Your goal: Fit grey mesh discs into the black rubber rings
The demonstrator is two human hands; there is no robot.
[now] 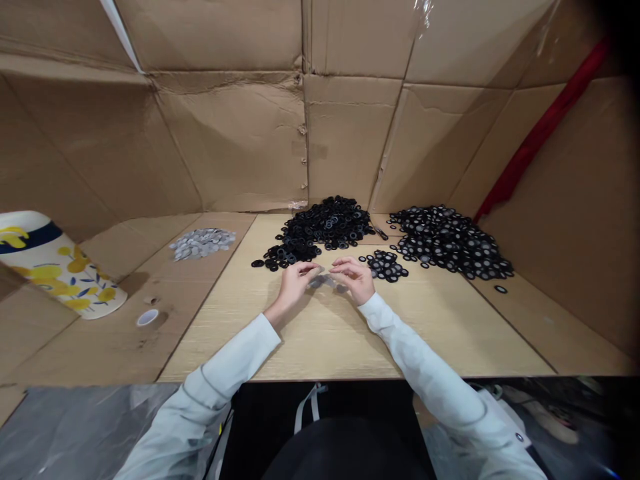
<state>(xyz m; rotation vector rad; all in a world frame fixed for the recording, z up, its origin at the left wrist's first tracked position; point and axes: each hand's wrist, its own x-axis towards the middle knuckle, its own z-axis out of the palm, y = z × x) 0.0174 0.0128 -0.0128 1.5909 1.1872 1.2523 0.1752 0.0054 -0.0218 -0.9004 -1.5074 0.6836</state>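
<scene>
My left hand (298, 283) and my right hand (356, 279) meet almost fingertip to fingertip over the middle of the wooden board. Each has its fingers pinched together; what lies between them is too small to make out. Right under the fingertips are a few small grey discs (320, 283). Just beyond my left hand spreads a large heap of black rings (327, 225). Beside my right hand is a small pile of black rings with grey centres (386, 265).
A larger heap of grey-centred black rings (450, 241) lies at the right, with a small tool (381, 232) near it. Loose grey discs (203, 243) are at the left. A floral-patterned cylinder (75, 270) and a tape roll (147, 318) stand farther left. Cardboard walls (230, 140) enclose the board (320, 347).
</scene>
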